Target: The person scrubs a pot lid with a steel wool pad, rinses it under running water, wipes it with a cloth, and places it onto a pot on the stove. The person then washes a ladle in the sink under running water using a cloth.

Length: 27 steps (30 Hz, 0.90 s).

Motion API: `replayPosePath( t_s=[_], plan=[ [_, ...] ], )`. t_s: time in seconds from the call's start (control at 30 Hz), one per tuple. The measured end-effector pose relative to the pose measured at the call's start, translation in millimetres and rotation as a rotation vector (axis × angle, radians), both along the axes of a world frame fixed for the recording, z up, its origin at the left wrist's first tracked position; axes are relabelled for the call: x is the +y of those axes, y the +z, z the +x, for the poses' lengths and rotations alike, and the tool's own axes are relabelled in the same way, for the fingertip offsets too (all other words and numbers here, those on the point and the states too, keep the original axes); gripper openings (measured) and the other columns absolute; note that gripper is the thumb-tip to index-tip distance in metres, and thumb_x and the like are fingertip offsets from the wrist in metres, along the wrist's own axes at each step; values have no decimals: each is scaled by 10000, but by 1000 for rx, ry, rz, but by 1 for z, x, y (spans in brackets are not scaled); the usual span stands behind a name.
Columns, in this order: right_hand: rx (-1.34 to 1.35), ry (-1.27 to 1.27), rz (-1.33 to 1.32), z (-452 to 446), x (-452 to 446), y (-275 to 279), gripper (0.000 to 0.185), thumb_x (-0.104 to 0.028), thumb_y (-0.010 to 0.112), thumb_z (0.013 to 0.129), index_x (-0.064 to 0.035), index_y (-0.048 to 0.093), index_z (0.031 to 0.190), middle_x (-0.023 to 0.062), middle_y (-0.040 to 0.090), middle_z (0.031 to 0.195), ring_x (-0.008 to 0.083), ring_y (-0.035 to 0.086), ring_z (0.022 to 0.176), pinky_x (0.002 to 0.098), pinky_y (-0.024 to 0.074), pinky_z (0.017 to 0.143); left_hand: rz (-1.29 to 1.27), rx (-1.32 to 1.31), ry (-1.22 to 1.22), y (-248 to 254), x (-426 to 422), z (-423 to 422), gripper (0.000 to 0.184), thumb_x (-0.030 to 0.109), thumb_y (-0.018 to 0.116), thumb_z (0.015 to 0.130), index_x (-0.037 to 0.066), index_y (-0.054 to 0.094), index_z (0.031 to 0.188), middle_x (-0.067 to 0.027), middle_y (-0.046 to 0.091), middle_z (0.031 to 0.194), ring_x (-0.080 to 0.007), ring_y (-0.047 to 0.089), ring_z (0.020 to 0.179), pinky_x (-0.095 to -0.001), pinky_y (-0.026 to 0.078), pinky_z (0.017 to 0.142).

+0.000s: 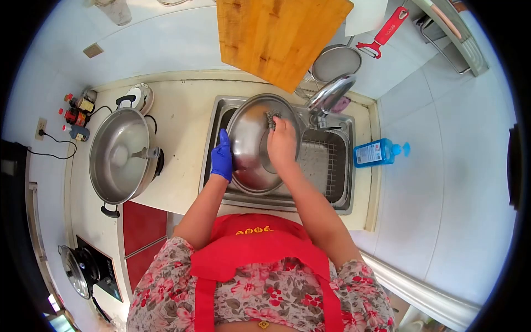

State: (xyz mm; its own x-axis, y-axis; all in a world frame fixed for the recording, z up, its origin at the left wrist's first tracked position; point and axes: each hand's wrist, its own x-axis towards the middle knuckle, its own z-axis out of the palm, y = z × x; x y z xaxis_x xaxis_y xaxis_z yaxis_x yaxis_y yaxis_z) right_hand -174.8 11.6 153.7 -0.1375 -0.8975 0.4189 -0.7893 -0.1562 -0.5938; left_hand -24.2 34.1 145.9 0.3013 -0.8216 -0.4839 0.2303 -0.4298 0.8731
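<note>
A round stainless-steel lid (249, 160) is held over the left part of the sink (348, 185), at the middle of the frame. Its broad face is turned up toward the camera, and its outline is an oval with the long axis running nearly up and down the frame. Whether that face bulges or is hollow is hard to make out through the glare.

The right hand (282, 145) has its fingers pinched on a scouring pad (271, 118), pressed to the lid's upper part; hand and forearm hide some of the metal. The blue-gloved left hand (222, 157) is at the left rim, one finger pointing up the frame; part of it is hidden behind the lid, so how tightly its fingers close cannot be told.

The lid covers much of the sink, leaving a wire rack (334, 163) visible at right. The wooden cutting board (279, 36) is cut off by the top edge and partly covers a sieve (337, 63).
</note>
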Motion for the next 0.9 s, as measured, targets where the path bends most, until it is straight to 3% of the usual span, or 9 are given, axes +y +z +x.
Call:
replayPosePath(
  t_s=[0.1,0.2,0.27,0.33,0.4,0.5,0.63,0.77,0.9],
  plan=[
    [31,132,-1,19,34,-11,291,-12,559,726,-8,542,1016,184,528,1006,337,504,937,413,411,821,-32,-10,-39,-8,-3,-1,692,609,442,814,-48,600,964,-98,604,807,-161,574,696,-281,485,629],
    [1,240,-33,14,36,-11,303,-18,554,720,-17,558,1023,185,540,987,328,508,962,397,420,823,-7,137,46,-7,-5,3,655,573,448,834,-54,619,918,-84,597,765,-144,543,655,-280,467,604],
    [11,148,108,-9,15,-3,298,-19,547,723,-18,566,1021,167,556,968,329,521,942,391,422,827,-18,-127,-96,0,2,6,619,535,455,851,-58,634,858,-72,588,708,-136,507,616,-284,440,567],
    [-54,159,149,-30,1,6,255,-64,547,749,-17,578,998,162,569,1007,307,537,930,355,433,814,-70,-142,-97,-23,-2,13,633,551,471,834,-60,637,813,-74,580,669,-139,483,595,-286,422,559],
    [-474,12,407,-52,-8,2,332,-72,567,720,-7,565,1046,156,583,1023,276,561,921,329,432,816,71,-108,-153,-40,-4,28,659,581,478,812,-60,634,797,-82,581,640,-145,502,598,-291,430,580],
    [-681,-101,252,-74,-7,-11,398,-77,565,689,-7,556,1080,142,596,1023,231,574,908,306,427,820,107,-43,-142,-34,0,26,673,606,486,791,-52,629,826,-95,602,698,-154,541,620,-295,444,586],
    [-669,-48,325,-94,9,-1,422,-55,551,664,-18,562,1084,133,598,1029,214,571,913,297,422,831,150,76,-170,-21,3,10,673,610,499,781,-41,621,903,-91,616,769,-165,566,648,-292,466,609],
    [-589,-70,293,-116,18,-6,430,-68,551,662,-37,563,1090,134,599,1031,212,575,913,290,423,825,205,25,-243,-4,5,3,679,611,505,776,-38,617,942,-96,621,806,-157,578,699,-289,472,640],
    [-400,-45,330,-129,23,-5,408,-120,556,667,-59,572,1070,132,598,1019,254,577,908,308,431,820,182,98,-243,-36,-1,9,678,608,510,776,-41,616,941,-94,622,807,-151,576,692,-284,472,634]
  ],
)
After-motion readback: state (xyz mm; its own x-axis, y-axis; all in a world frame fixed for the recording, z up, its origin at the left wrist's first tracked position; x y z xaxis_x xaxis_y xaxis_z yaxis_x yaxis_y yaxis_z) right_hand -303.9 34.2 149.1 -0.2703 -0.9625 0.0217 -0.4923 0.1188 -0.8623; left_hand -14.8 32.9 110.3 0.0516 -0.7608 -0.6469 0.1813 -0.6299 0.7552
